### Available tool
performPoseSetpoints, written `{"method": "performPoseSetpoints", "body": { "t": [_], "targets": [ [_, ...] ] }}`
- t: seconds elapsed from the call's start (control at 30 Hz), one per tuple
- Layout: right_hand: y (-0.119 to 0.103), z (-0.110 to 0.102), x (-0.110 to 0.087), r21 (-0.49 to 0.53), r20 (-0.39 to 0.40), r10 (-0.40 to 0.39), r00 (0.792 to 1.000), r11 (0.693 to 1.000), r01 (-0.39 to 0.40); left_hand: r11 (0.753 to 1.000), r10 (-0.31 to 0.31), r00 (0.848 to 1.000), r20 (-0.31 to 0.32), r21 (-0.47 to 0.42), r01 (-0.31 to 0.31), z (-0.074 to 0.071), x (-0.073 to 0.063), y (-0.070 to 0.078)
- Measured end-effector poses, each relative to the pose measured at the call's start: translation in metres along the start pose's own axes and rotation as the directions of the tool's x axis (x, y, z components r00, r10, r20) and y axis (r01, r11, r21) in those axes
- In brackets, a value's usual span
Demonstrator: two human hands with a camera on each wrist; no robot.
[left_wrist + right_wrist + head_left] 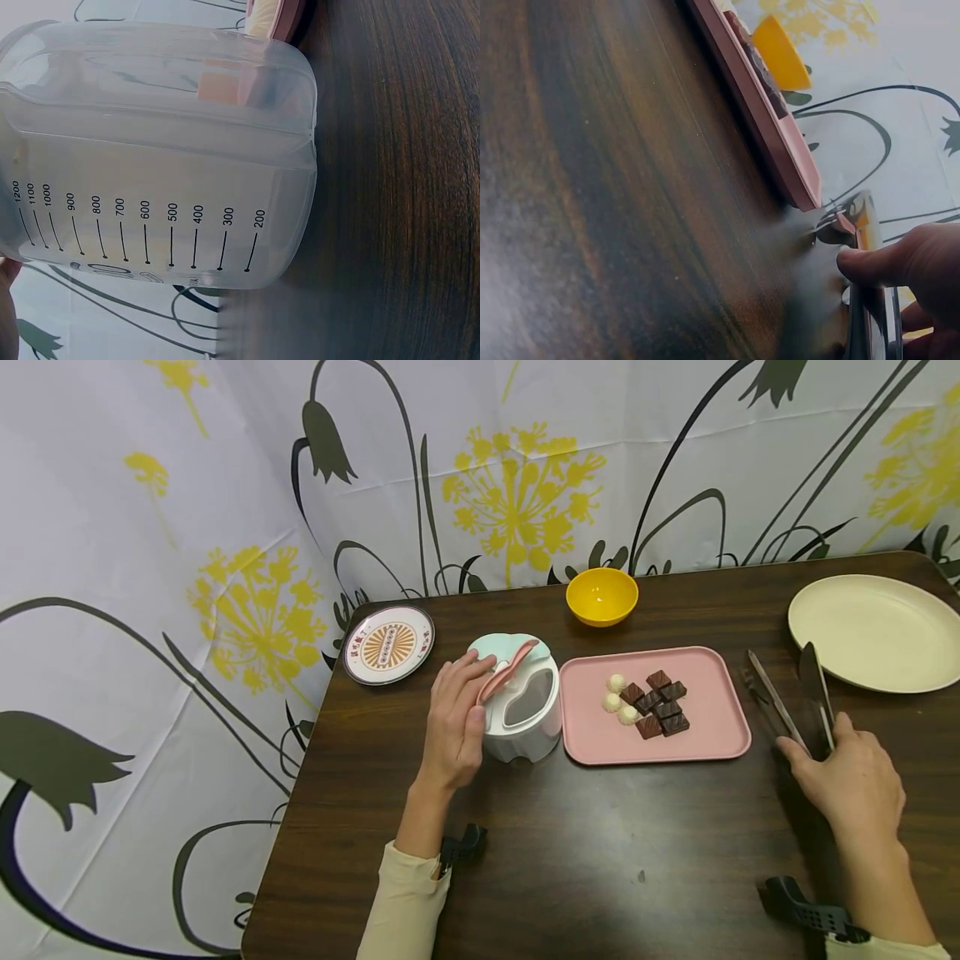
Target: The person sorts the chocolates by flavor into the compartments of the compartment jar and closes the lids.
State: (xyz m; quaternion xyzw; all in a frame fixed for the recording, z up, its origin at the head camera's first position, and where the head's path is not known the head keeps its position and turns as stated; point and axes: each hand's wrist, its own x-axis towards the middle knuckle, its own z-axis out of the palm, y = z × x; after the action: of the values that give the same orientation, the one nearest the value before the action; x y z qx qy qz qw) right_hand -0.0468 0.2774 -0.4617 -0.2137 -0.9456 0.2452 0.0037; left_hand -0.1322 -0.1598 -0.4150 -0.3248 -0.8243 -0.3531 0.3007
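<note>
My left hand (456,722) rests at the near left side of a clear plastic measuring pitcher (157,172). Its fingers lie nearly straight along the lid edge, and the thumb is beside a pink handle (506,672). The lid (495,647) is mint and white with a clear window. Black scale marks run along the pitcher wall in the left wrist view. On the right, my right hand (858,781) grips metal tongs (870,315), thumb on one arm and fingers on the other. The arms spread away from the hand, one showing tines. The finger ends are partly hidden.
Between the hands, a pink tray (705,727) carries several dark chocolates (660,703) and white drops (612,702). Behind it stands a yellow bowl (602,597). A cream oval plate (885,631) is at the far right, a patterned plate (389,645) at the back left.
</note>
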Motion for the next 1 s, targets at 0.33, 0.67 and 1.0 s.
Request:
{"method": "performPoseSetpoints", "body": {
  "t": [0.33, 0.67, 1.0],
  "targets": [
    [0.002, -0.001, -0.003, 0.039, -0.02, 0.017, 1.0, 0.999, -0.016, 1.0, -0.007, 1.0, 0.002, 0.001, 0.007, 0.0, 0.0, 0.001],
    [0.003, -0.005, -0.004, 0.085, -0.016, 0.064, 0.998, 0.994, -0.063, 1.0, -0.005, 1.0, 0.001, -0.004, 0.005, 0.001, 0.0, 0.001],
    [-0.004, -0.016, -0.009, 0.088, -0.017, -0.155, 0.988, 0.984, 0.156, 1.0, -0.005, 1.0, -0.006, -0.012, 0.004, 0.0, 0.0, 0.0]
  ]
}}
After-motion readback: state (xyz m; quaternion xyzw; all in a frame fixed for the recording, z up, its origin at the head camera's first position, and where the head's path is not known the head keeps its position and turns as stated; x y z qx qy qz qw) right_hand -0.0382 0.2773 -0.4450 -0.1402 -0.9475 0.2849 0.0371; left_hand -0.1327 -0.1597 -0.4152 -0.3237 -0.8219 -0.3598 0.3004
